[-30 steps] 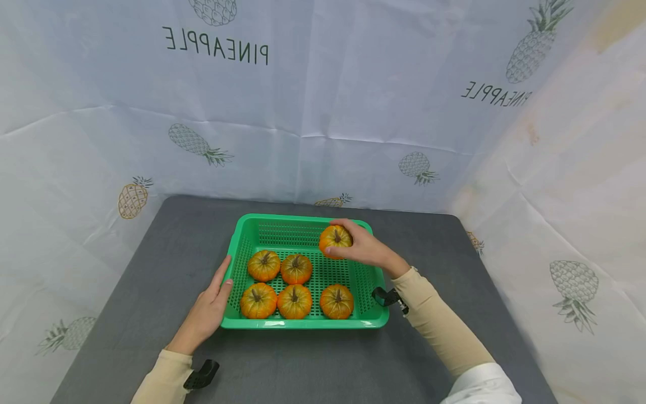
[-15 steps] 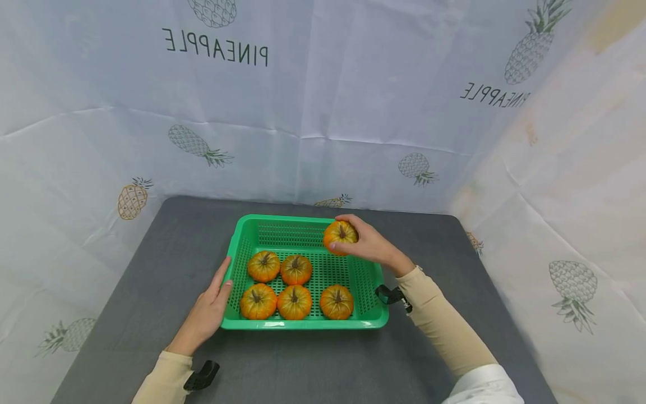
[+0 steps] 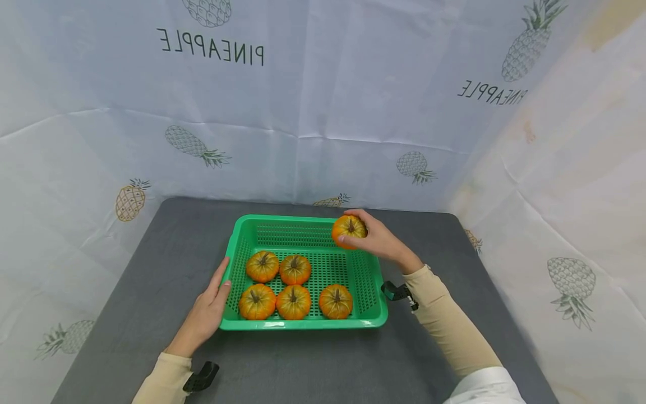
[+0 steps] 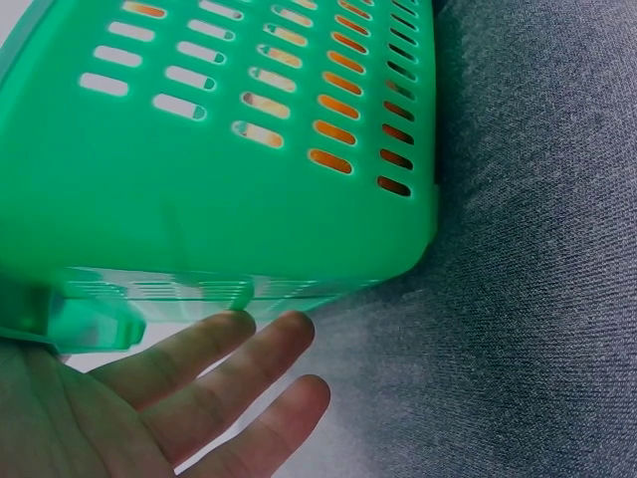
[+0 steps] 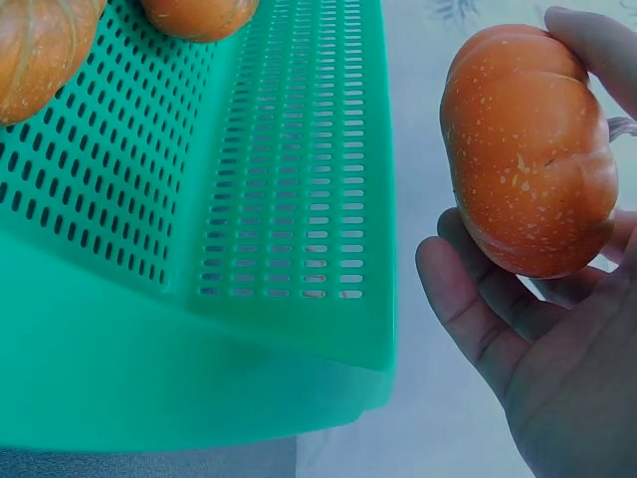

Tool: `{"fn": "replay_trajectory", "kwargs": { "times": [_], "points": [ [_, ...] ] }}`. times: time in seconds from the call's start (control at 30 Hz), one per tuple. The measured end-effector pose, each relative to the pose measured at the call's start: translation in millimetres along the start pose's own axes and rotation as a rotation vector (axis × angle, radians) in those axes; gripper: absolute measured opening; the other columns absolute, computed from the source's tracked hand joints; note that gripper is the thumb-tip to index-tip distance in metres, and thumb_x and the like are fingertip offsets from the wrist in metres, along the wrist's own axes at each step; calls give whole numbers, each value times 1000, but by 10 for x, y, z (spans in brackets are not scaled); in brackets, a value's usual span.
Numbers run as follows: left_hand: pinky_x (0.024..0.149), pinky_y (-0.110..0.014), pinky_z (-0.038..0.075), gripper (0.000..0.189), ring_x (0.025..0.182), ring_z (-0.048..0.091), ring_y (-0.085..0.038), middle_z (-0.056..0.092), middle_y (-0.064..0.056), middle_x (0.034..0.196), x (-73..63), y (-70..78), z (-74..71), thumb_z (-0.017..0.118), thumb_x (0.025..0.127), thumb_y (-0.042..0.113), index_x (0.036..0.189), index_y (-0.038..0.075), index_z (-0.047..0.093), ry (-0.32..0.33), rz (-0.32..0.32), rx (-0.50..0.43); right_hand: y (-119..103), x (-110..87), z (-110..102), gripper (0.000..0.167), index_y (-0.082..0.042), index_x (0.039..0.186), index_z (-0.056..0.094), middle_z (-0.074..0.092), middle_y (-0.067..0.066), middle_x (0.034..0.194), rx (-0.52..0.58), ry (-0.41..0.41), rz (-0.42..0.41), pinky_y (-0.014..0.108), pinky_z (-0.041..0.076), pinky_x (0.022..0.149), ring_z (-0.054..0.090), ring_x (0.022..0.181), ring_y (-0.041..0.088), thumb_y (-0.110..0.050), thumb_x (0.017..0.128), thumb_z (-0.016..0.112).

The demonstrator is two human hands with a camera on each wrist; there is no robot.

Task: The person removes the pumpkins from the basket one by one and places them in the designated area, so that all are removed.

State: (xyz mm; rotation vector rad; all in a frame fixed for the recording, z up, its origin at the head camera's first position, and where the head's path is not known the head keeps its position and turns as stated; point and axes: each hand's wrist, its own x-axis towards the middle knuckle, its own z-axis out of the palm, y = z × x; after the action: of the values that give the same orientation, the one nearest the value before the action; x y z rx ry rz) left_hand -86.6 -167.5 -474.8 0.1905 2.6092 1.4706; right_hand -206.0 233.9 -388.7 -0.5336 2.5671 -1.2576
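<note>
My right hand [image 3: 383, 242] grips a small orange pumpkin [image 3: 347, 229] by its sides, thumb and fingers around it, stem up, raised over the back right corner of the green basket [image 3: 303, 325]. Seen from the right wrist, the held pumpkin [image 5: 528, 149] is beyond the basket's rim and apart from it. At the basket's left side rests my left hand [image 3: 203, 315], fingers extended. The left wrist view has its fingers [image 4: 239, 373] by the outer wall under the rim. Inside the basket sit several more pumpkins: two in the back row [image 3: 295, 269], the others in front [image 3: 336, 301].
The basket stands on a dark grey cloth-covered table [image 3: 272, 365]. A white curtain [image 3: 353, 84] with pineapple prints rises behind and at both sides. Inside the basket, bare mesh floor [image 3: 330, 272] shows at the back right.
My right hand has lifted the pumpkin and carried it slightly right and back. The left hand and the pumpkins in the basket have stayed in place.
</note>
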Motion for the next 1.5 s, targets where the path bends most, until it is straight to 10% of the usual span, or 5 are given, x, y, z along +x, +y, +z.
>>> {"fn": "replay_trajectory", "kwargs": {
  "times": [1.5],
  "points": [
    [111,-75,28,58,148,26,-53,15,-24,168,6,0,0,26,113,39,164,34,-1,1,-19,1,198,-180,-224,63,-24,152,42,56,10,132,-22,111,39,39,54,88,59,107,26,-38,96,70]
  ]
}}
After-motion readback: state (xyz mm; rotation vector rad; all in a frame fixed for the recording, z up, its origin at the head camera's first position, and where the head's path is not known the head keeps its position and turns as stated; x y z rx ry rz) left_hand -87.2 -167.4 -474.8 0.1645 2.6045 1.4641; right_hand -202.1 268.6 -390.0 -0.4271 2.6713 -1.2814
